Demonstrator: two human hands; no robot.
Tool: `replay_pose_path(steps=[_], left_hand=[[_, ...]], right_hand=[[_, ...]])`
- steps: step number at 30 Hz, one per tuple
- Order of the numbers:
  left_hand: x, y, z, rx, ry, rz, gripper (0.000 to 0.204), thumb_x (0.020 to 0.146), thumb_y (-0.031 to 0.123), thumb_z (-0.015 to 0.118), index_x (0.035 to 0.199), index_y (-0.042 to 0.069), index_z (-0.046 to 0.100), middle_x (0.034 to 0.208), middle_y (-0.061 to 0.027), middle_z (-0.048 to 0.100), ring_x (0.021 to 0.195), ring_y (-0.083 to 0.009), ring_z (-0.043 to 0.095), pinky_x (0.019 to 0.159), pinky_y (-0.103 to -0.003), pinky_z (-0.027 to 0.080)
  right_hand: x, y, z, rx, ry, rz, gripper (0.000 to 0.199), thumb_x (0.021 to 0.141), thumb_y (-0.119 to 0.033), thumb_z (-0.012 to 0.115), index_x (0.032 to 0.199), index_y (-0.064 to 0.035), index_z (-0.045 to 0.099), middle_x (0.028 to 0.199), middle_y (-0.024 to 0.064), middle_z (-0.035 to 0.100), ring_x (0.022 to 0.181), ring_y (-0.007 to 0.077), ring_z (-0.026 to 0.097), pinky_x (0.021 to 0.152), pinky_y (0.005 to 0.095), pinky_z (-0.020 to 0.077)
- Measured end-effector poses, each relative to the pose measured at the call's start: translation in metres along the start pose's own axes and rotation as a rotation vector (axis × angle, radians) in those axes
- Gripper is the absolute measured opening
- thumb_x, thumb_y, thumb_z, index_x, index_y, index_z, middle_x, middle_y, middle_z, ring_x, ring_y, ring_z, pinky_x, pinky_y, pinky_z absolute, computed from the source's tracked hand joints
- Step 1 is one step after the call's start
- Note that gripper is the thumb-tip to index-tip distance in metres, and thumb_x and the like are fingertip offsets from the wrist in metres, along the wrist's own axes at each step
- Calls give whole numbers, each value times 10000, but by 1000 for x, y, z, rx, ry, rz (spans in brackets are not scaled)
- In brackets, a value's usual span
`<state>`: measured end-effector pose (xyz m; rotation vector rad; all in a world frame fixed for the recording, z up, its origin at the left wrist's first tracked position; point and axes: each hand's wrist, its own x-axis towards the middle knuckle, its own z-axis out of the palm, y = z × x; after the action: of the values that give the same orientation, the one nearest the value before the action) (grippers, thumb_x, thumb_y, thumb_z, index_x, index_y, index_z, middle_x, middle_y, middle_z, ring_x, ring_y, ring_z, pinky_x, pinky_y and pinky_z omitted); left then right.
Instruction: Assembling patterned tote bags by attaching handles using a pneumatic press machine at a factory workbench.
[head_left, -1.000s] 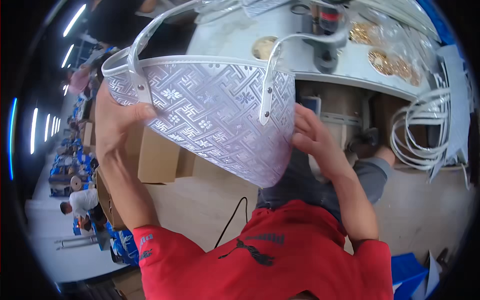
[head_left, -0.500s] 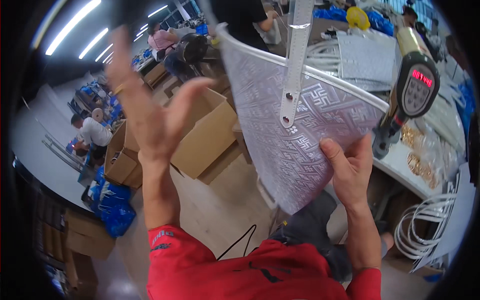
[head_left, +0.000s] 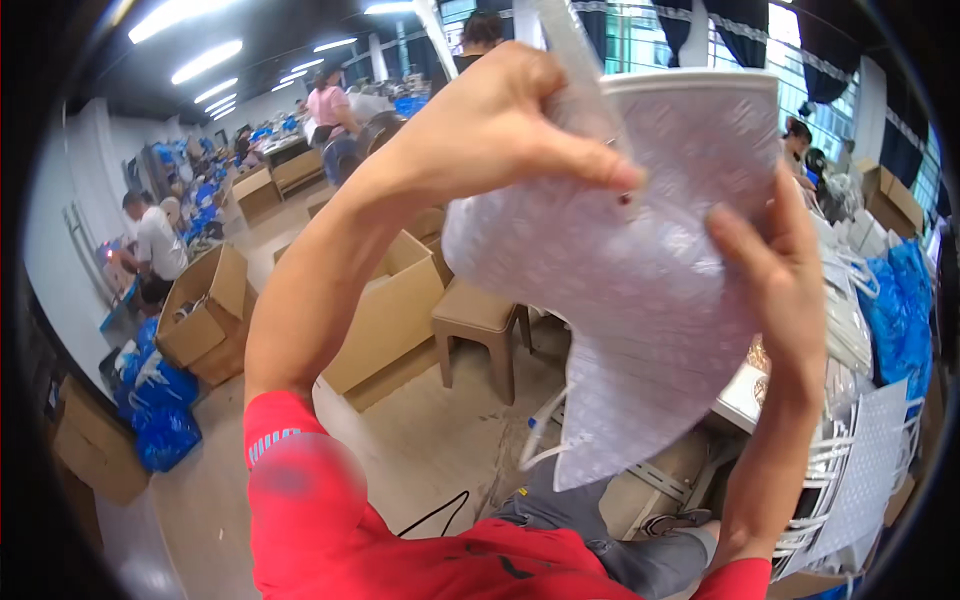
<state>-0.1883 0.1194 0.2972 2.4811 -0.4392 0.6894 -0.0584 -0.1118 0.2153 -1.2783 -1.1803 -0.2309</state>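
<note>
Before my chest I hold up a silvery, patterned bag panel (head_left: 650,330), bent and curving downward. White trim runs along its top edge. A pale strap (head_left: 590,85) rises from the panel, and a rivet shows near my left thumb. My left hand (head_left: 510,125) is closed round the upper left part by the strap, thumb on the front; the rest of its fingers are partly hidden. On the right side, my right hand (head_left: 785,270) grips the panel's edge, slightly blurred. A white loop handle (head_left: 545,435) hangs at the panel's lower left.
Behind the panel stand a brown stool (head_left: 480,315) and an open cardboard box (head_left: 395,330). Another box (head_left: 205,315) and blue bags (head_left: 165,415) lie at left. Stacked panels with white handles (head_left: 850,480) are at lower right, near a blue bag (head_left: 895,310). Several people work farther off.
My left hand, raised and spread before, has come across and taken hold near the strap. The panel has been lifted and now bends. My view has tilted up and shifted.
</note>
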Motion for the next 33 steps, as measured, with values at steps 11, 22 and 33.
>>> replay_pose_path(steps=[11, 22, 33], left_hand=[[-13, 16, 81, -806, -28, -36, 310, 877, 178, 793, 1129, 4, 743, 1032, -80, 751, 973, -148, 675, 908, -323, 525], [-81, -103, 275, -867, -434, -732, 313, 954, 197, 716, 1206, 11, 716, 1032, -42, 731, 890, -91, 658, 769, -251, 517], [26, -128, 362, -648, -651, -769, 346, 917, 262, 762, 1063, -52, 747, 917, -77, 748, 786, -127, 671, 729, -293, 521]], right_hand=[[6, -92, -46, -363, -168, 426, 503, 968, -124, 693, 1355, 156, 536, 1322, 219, 625, 1165, 287, 596, 1028, 396, 467], [-180, 123, -31, -679, -25, 802, 359, 892, -237, 746, 1104, 46, 688, 946, 180, 737, 865, 214, 680, 800, 372, 524], [-203, 205, -114, -88, 253, 1145, 272, 935, -196, 756, 1031, 57, 722, 910, 84, 754, 725, 115, 672, 676, 266, 527]])
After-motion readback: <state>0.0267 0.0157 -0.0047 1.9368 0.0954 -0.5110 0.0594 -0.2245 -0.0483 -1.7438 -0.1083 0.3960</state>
